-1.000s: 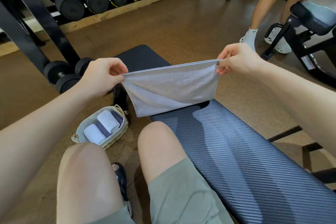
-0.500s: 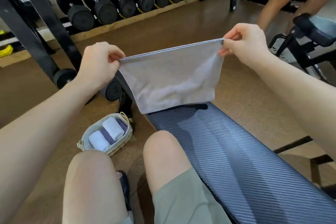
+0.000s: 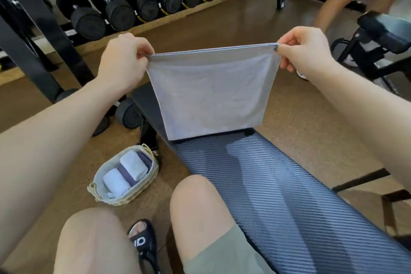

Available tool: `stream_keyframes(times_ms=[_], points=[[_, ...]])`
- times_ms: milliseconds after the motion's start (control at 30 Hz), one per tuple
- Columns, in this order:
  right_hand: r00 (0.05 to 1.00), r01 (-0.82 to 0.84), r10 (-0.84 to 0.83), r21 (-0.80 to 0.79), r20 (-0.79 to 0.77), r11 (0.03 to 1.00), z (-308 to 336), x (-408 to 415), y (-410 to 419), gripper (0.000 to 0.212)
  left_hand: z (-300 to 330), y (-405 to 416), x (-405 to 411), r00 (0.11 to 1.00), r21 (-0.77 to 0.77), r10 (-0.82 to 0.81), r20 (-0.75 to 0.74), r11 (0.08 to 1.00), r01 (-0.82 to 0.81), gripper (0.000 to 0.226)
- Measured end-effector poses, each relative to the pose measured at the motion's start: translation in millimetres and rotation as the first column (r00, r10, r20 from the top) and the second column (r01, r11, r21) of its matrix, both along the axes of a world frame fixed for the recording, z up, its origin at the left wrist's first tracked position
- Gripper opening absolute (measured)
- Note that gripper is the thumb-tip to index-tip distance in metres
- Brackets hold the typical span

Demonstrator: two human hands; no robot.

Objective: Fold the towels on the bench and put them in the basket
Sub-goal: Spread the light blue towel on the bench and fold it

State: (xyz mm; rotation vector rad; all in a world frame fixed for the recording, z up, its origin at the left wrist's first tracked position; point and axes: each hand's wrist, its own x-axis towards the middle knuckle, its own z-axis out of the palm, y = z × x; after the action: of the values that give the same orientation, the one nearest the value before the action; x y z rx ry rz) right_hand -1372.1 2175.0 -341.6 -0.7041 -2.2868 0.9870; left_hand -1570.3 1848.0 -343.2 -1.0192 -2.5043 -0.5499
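A pale grey towel [image 3: 211,93], folded double, hangs stretched in the air above the dark ribbed bench [image 3: 278,184]. My left hand [image 3: 124,60] pinches its top left corner and my right hand [image 3: 304,51] pinches its top right corner. The towel's lower edge hangs just over the bench pad. A woven basket [image 3: 151,179] stands on the floor left of the bench, beside my left knee. It holds two rolled white towels [image 3: 123,176] on a dark purple one.
A rack of black dumbbells [image 3: 142,0] lines the far wall, with a black upright post [image 3: 42,35] at left. Loose dumbbells [image 3: 127,114] lie by the bench's head. Another person's legs [image 3: 347,2] and a second bench [image 3: 382,35] are at the right.
Both hands have lifted the towel higher, so it now hangs full length and flat instead of sagging low toward the bench. The camera view has tilted up a little.
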Motion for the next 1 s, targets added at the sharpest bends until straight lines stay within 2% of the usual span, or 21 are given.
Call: stream_keyframes(times_ms=[100,200,300,400,467,567,633,733,1000], points=[[0.993,0.081,-0.081,-0.001,-0.08,0.997,0,0,13,0.012,3,33,-12,1.0,0.01,0.0,-0.003,1.0,0.0,0.029],[0.978,0.146,-0.127,0.106,-0.166,0.984,9,11,20,0.009,17,64,-20,0.999,0.109,0.018,-0.049,0.994,-0.013,0.027],[0.975,0.132,-0.086,0.226,-0.203,0.965,3,31,12,0.013,11,68,-23,0.998,0.137,-0.018,-0.067,0.99,0.027,0.024],[0.993,0.05,-0.011,0.338,-0.118,0.94,-42,56,-19,0.006,-39,42,-19,0.993,0.043,-0.119,0.007,0.992,0.119,0.02],[0.997,-0.081,0.071,0.385,0.041,0.919,-92,73,-56,0.004,-89,17,-17,0.985,-0.059,-0.121,0.12,0.99,0.129,0.019],[0.929,-0.3,0.192,0.341,0.316,0.891,-174,97,-115,0.005,-161,-18,-10,0.957,-0.229,-0.025,0.29,0.969,0.095,0.023],[0.872,-0.396,0.253,0.301,0.419,0.868,-215,106,-140,0.007,-195,-35,-4,0.934,-0.307,0.012,0.358,0.946,0.106,0.025],[0.864,-0.402,0.265,0.267,0.429,0.876,-240,109,-160,0.01,-219,-51,0,0.915,-0.324,0.048,0.401,0.941,0.093,0.024],[0.841,-0.432,0.291,0.242,0.457,0.869,-243,101,-191,0.011,-222,-68,-1,0.904,-0.269,0.099,0.415,0.963,0.019,0.025]])
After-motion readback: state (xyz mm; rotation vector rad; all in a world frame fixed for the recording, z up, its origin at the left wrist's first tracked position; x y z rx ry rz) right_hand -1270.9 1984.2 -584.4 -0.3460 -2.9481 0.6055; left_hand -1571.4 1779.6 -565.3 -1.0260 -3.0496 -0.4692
